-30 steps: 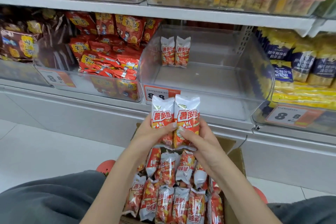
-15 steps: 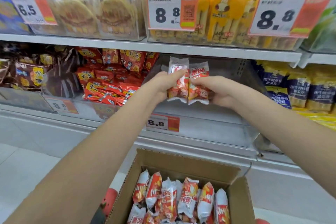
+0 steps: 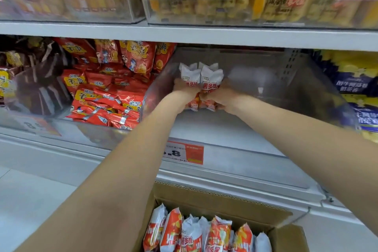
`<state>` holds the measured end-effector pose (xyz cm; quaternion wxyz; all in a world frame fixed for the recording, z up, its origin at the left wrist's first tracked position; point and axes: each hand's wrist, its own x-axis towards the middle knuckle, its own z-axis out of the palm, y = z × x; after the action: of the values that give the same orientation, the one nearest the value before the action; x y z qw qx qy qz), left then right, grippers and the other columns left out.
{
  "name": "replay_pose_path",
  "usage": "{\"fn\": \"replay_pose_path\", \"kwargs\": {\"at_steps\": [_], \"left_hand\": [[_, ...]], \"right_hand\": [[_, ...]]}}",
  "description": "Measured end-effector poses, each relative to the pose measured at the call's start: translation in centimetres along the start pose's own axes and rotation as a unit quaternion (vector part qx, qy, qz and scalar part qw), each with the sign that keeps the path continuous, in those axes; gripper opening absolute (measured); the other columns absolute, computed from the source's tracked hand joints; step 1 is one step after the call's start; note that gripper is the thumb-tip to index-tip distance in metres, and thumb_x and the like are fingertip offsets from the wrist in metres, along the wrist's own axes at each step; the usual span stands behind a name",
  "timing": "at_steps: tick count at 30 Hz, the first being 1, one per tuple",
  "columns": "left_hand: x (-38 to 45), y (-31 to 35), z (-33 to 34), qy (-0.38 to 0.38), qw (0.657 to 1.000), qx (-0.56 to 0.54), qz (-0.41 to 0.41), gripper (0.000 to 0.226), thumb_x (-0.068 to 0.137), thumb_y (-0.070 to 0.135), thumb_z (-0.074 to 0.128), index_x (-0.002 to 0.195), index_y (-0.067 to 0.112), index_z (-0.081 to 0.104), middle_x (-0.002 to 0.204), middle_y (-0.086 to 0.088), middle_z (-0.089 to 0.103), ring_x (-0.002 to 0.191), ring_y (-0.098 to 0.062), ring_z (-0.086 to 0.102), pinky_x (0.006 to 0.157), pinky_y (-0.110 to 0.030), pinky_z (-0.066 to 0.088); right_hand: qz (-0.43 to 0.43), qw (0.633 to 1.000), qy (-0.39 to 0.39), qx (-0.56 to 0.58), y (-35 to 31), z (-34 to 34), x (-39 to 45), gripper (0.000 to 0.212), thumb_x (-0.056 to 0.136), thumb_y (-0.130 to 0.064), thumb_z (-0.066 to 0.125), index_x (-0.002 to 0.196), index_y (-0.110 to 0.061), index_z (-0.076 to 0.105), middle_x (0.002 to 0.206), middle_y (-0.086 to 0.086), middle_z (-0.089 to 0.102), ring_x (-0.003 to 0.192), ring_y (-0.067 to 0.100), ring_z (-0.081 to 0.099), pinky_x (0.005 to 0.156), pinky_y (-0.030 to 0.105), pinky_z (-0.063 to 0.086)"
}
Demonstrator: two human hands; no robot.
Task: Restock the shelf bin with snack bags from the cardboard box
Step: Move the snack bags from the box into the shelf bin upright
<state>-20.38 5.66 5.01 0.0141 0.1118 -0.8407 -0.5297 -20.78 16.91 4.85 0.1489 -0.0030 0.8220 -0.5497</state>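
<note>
Both my arms reach deep into the clear plastic shelf bin (image 3: 255,161). My left hand (image 3: 184,90) grips one white-and-red snack bag (image 3: 189,76), and my right hand (image 3: 222,96) grips a second snack bag (image 3: 211,77) right beside it. The two bags stand upright at the bin's back left. Behind them the white tops of two more bags (image 3: 206,65) show. Below, the open cardboard box (image 3: 225,202) holds several more of the same snack bags (image 3: 196,235).
A neighbouring bin with red snack packs (image 3: 110,92) is on the left, dark packs (image 3: 38,86) beyond it. Blue-and-yellow packs (image 3: 356,88) fill the bin on the right. A shelf board (image 3: 184,35) runs just above. A price tag (image 3: 184,152) hangs on the bin's front.
My hands carried the two bags up from the box, over the bin's front and down to its back left. The camera has moved closer to the shelf.
</note>
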Motion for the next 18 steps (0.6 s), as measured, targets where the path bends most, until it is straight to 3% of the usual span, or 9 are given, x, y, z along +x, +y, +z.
{"fn": "replay_pose_path", "kwargs": {"at_steps": [2,3,5,6,9,12,14,16,18], "left_hand": [[0.8,-0.5,0.3,0.036,0.999,0.028,0.020,0.048,0.092,0.033,0.058,0.134,0.011,0.050,0.125,-0.007,0.060,0.108,-0.026,0.062,0.088,-0.035,0.053],[1.0,-0.7,0.3,0.044,0.998,0.039,0.025,0.047,0.092,0.033,0.056,0.132,0.010,0.050,0.123,-0.007,0.061,0.105,-0.024,0.063,0.081,-0.030,0.054],[1.6,-1.2,0.4,0.044,0.997,0.056,0.023,0.043,0.093,0.034,0.054,0.129,0.010,0.052,0.119,-0.007,0.064,0.093,-0.020,0.063,0.062,-0.020,0.050],[1.7,-1.4,0.5,0.044,0.998,0.051,0.018,0.043,0.094,0.033,0.055,0.128,0.009,0.051,0.119,-0.006,0.064,0.093,-0.020,0.062,0.063,-0.020,0.049],[1.5,-1.6,0.6,0.062,0.998,0.030,-0.011,0.054,0.094,0.029,0.055,0.135,0.003,0.031,0.130,-0.004,0.049,0.114,-0.022,0.053,0.086,-0.027,0.045],[1.2,-1.2,0.9,0.085,0.996,0.024,0.009,0.057,0.096,0.024,0.053,0.135,0.006,0.015,0.130,-0.009,0.045,0.114,-0.027,0.052,0.088,-0.032,0.045],[1.0,-1.1,0.8,0.092,0.994,0.040,0.037,0.056,0.096,0.020,0.051,0.137,0.006,0.016,0.135,-0.012,0.043,0.118,-0.028,0.050,0.089,-0.033,0.043],[0.9,-1.0,0.6,0.103,0.989,0.088,0.066,0.056,0.095,0.018,0.053,0.138,0.003,0.020,0.142,-0.013,0.036,0.127,-0.028,0.042,0.099,-0.032,0.039],[0.7,-1.0,0.5,0.119,0.974,0.165,0.104,0.065,0.095,0.017,0.055,0.145,0.002,0.017,0.149,-0.015,0.025,0.135,-0.029,0.033,0.108,-0.032,0.032]], "right_hand": [[-0.046,0.997,0.043,-0.046,0.5,0.6,1.2,0.014,0.091,-0.016,0.063,0.103,-0.015,0.056,0.090,0.000,0.061,0.093,0.018,0.058,0.055,0.011,0.050],[-0.073,0.992,0.076,-0.071,0.7,0.9,1.7,0.021,0.090,-0.018,0.064,0.108,-0.014,0.055,0.090,-0.003,0.059,0.091,0.015,0.056,0.055,0.009,0.047],[-0.101,0.984,0.124,-0.082,1.5,1.0,2.6,0.047,0.083,-0.021,0.071,0.123,-0.008,0.049,0.106,-0.001,0.058,0.097,0.014,0.056,0.073,0.016,0.047],[-0.095,0.984,0.136,-0.071,1.8,1.1,2.8,0.060,0.079,-0.023,0.075,0.129,-0.008,0.044,0.114,0.000,0.057,0.101,0.015,0.057,0.078,0.020,0.047],[-0.057,0.987,0.140,-0.058,2.0,1.6,3.2,0.075,0.070,-0.034,0.077,0.131,-0.013,0.041,0.121,0.003,0.060,0.103,0.019,0.062,0.079,0.031,0.056],[-0.052,0.988,0.138,-0.039,2.1,1.9,3.9,0.078,0.062,-0.041,0.074,0.128,-0.013,0.045,0.117,0.008,0.062,0.099,0.022,0.065,0.064,0.028,0.056],[-0.052,0.986,0.151,-0.055,1.7,2.1,3.5,0.084,0.058,-0.046,0.071,0.131,-0.013,0.044,0.123,0.009,0.059,0.110,0.024,0.060,0.075,0.031,0.057],[-0.047,0.982,0.163,-0.084,1.5,2.1,2.9,0.077,0.070,-0.038,0.071,0.135,-0.011,0.040,0.133,0.012,0.051,0.122,0.027,0.051,0.081,0.025,0.053],[-0.025,0.983,0.165,-0.072,1.9,1.9,3.3,0.070,0.080,-0.027,0.070,0.138,-0.010,0.034,0.137,0.013,0.047,0.120,0.027,0.052,0.064,0.016,0.047]]}}
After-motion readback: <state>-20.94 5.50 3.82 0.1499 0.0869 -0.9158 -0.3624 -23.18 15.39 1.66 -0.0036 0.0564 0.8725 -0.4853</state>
